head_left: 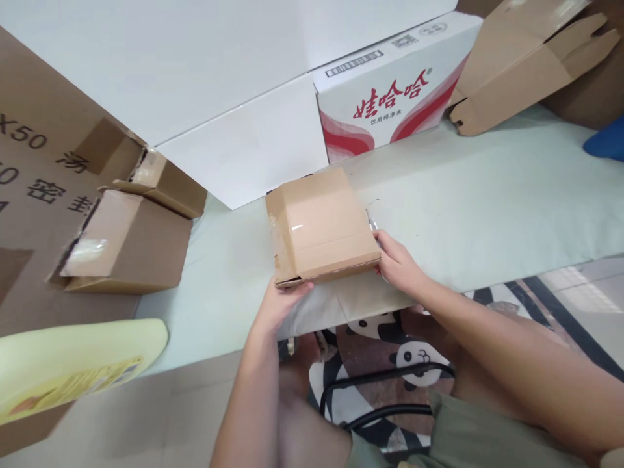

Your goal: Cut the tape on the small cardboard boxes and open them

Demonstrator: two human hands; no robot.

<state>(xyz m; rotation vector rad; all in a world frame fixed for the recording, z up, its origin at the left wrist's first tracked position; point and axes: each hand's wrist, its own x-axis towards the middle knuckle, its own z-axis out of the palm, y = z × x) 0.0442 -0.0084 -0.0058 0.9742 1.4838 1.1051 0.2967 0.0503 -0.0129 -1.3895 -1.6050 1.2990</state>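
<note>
A flat brown cardboard box (326, 221) lies near the front edge of the cloth-covered surface, slightly turned, with torn paper marks along its left side. My left hand (285, 302) grips its front left corner, the thumb along the front edge and the other fingers mostly hidden below. At the front right corner, my right hand (394, 260) is closed on the box's edge. A thin shiny strip (372, 220) sticks out beyond the right fingers, beside the box; its kind is too small to make out, and whether the hand holds it I cannot tell.
White cartons (244, 136) and a red-and-white water carton (390, 97) line the back. Brown boxes (156, 244) stand left, near a pale yellow bottle (82, 357). An opened cardboard box (521, 71) and a blue object (607, 140) are at the right.
</note>
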